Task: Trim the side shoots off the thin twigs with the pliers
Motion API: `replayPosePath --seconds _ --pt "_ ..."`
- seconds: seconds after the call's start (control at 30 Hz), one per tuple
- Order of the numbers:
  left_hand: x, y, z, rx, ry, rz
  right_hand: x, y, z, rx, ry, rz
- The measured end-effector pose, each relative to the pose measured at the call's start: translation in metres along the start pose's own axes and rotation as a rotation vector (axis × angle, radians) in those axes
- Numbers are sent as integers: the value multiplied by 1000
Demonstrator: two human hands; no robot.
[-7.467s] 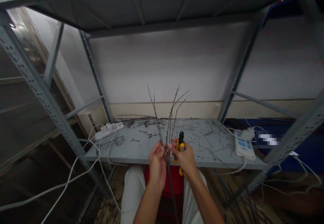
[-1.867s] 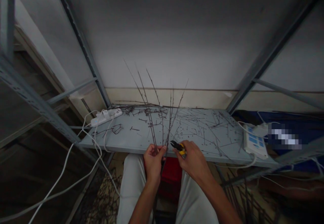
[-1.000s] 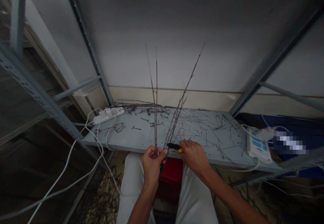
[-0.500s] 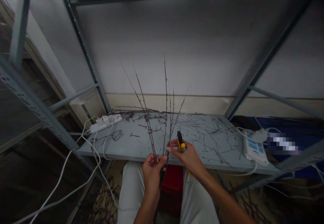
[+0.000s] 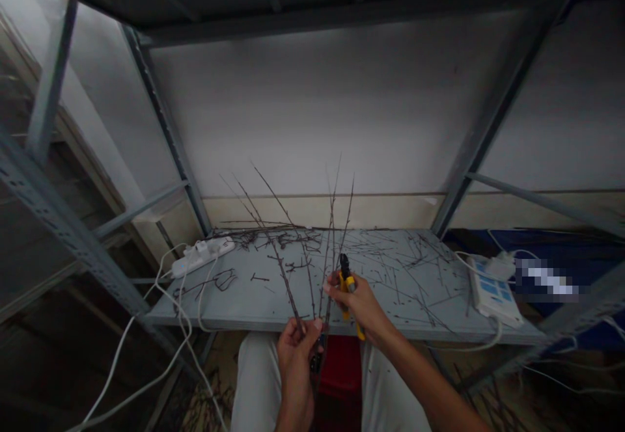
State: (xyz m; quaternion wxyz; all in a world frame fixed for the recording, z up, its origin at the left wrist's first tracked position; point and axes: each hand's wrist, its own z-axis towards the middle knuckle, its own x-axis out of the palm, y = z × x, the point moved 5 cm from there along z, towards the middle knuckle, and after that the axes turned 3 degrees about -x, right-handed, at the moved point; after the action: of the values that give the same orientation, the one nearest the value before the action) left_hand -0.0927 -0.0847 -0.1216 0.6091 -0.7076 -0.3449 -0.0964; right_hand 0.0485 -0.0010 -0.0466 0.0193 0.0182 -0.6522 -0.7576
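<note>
My left hand (image 5: 295, 347) is closed round the stem of a thin, bare branch (image 5: 288, 237), just below the front edge of the grey metal shelf (image 5: 234, 295). The branch forks into several upright twigs that fan out above the shelf. My right hand (image 5: 359, 302) grips yellow-handled cutters (image 5: 347, 282), whose black jaws point up beside the right-hand twigs. Its fingertips touch a twig near the fork. I cannot tell whether the jaws are apart.
Several cut twig bits (image 5: 390, 263) litter the shelf. One white power strip (image 5: 201, 256) lies at its left end, trailing cables, another (image 5: 491, 282) at its right. Slanted steel uprights (image 5: 166, 133) frame the shelf. A red object (image 5: 342, 373) sits between my knees; twigs cover the floor.
The branch has sunk lower and its twigs now lean further left. The cutters, aimed sideways at the stems one second ago, now point up. My view has tilted upward.
</note>
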Motion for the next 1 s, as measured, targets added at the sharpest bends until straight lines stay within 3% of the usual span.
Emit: replayPosePath --seconds 0.33,0.7,0.87,1.0 --pt "-5 13 7 -12 -20 7 -1 20 11 6 23 4" --pt "-6 12 7 -1 -6 -45 -2 26 19 -29 31 16" --pt "-6 6 6 34 -44 -38 0 27 19 -26 44 -15" --pt "-2 -5 7 36 -7 -120 -2 25 17 -18 36 -37"
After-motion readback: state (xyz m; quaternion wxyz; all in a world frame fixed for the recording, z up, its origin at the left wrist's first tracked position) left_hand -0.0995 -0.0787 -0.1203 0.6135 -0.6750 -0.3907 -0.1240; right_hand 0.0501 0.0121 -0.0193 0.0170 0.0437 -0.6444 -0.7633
